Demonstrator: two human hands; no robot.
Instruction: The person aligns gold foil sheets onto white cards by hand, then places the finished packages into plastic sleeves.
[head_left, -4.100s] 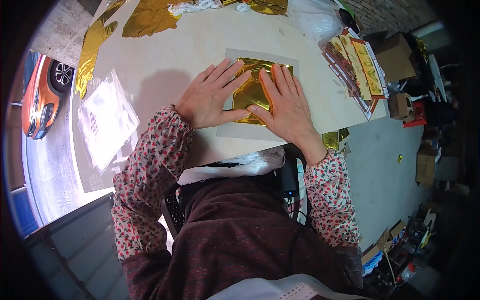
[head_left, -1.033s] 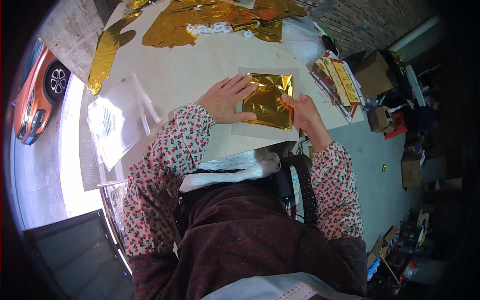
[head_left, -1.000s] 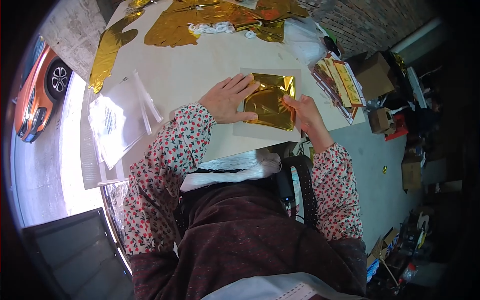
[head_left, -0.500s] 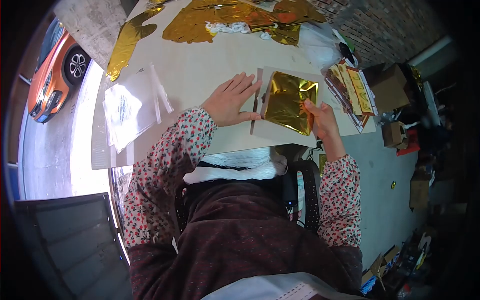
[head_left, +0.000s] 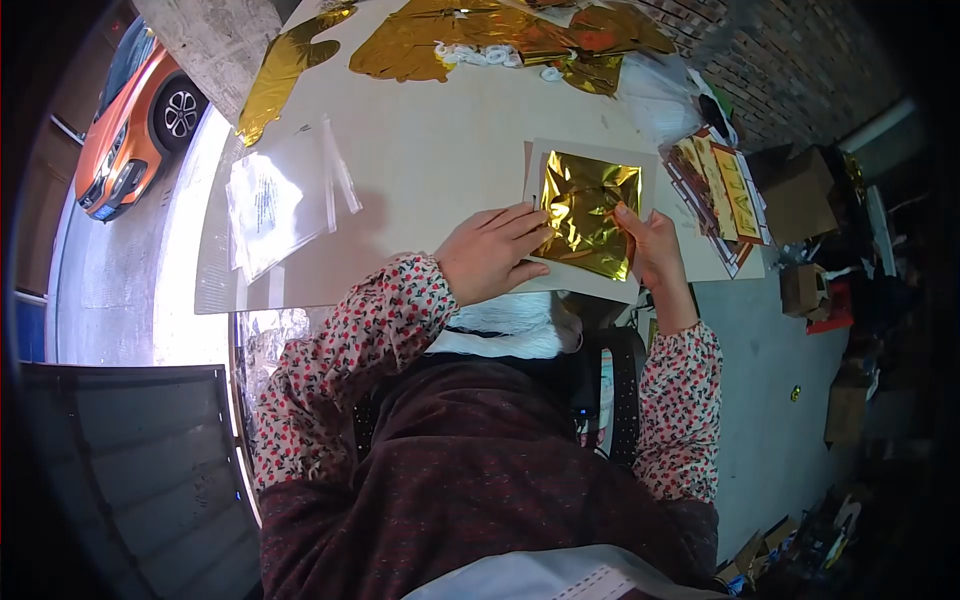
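A folded square of gold foil (head_left: 590,215) lies on a beige card (head_left: 560,278) near the front edge of the table. My right hand (head_left: 655,245) grips the foil's right side, thumb on top and the other fingers partly hidden beneath. At the foil's left edge, my left hand (head_left: 497,252) lies flat with its fingers stretched out, their tips touching the foil and card.
Clear plastic bags (head_left: 280,210) lie on the left of the table (head_left: 430,150). Flat gold foil shapes (head_left: 410,45) and small white coils (head_left: 480,55) are at the back. Printed cards (head_left: 715,195) sit at the right. White string (head_left: 515,325) rests on my lap.
My left hand has come down and toward me along the foil's left edge. The foil, still gripped by my right hand, looks squarer on the card. The whole view has shifted slightly.
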